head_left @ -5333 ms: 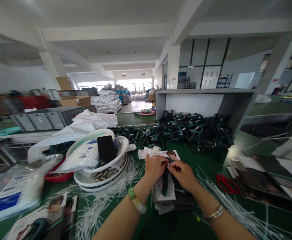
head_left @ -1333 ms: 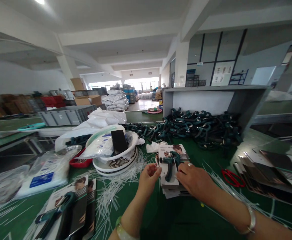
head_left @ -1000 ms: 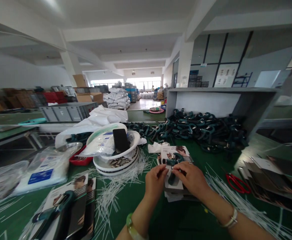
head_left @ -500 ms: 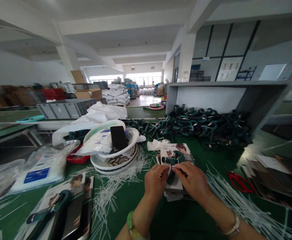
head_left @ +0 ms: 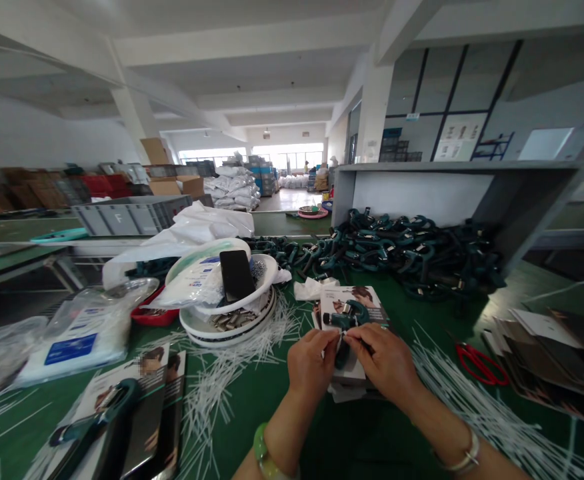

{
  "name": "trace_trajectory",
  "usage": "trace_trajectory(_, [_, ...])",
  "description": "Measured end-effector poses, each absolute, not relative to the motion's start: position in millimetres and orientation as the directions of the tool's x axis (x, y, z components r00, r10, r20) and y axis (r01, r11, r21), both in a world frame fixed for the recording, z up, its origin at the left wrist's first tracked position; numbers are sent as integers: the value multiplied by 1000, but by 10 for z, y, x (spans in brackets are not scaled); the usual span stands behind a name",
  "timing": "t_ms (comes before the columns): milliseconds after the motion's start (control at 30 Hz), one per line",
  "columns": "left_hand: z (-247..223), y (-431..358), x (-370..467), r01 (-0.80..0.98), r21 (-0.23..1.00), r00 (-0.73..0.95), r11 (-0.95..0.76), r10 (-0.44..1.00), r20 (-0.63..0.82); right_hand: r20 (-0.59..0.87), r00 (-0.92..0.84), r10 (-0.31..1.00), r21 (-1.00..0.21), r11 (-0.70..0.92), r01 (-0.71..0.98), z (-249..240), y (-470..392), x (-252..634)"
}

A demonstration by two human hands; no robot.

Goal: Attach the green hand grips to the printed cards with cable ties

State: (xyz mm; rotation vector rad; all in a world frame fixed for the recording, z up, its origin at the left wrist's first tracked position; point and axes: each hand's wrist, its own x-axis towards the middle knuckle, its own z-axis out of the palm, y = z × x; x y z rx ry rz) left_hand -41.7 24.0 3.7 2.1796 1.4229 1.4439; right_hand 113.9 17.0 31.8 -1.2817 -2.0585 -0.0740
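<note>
A dark-green pipe cutter (head_left: 353, 313) lies on a stack of printed cards (head_left: 372, 297) in front of me. My left hand (head_left: 312, 363) is closed in a pinch at its near side. My right hand (head_left: 385, 360) pinches just opposite, the fingertips of both almost meeting. Between them shows a small bit of white cable tie (head_left: 343, 337), mostly covered by the fingers. Part of the cutter's handle is hidden behind the hands.
Loose white cable ties (head_left: 222, 380) spread on both sides. Red scissors (head_left: 482, 365) and stacked cards (head_left: 547, 347) lie right. Many cutters (head_left: 412, 253) are heaped behind. Bowls with a phone (head_left: 237, 275) stand left, near carded cutters (head_left: 107, 413).
Almost nothing differs. Both hands stay pinched at the pipe cutter, with the left hand shifted very slightly left.
</note>
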Motion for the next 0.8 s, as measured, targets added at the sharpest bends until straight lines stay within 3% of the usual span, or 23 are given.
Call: trace_trajectory(800, [8, 245, -425, 617, 537, 85, -575, 728, 681, 649, -263, 714, -276, 543, 793, 295, 181, 1126])
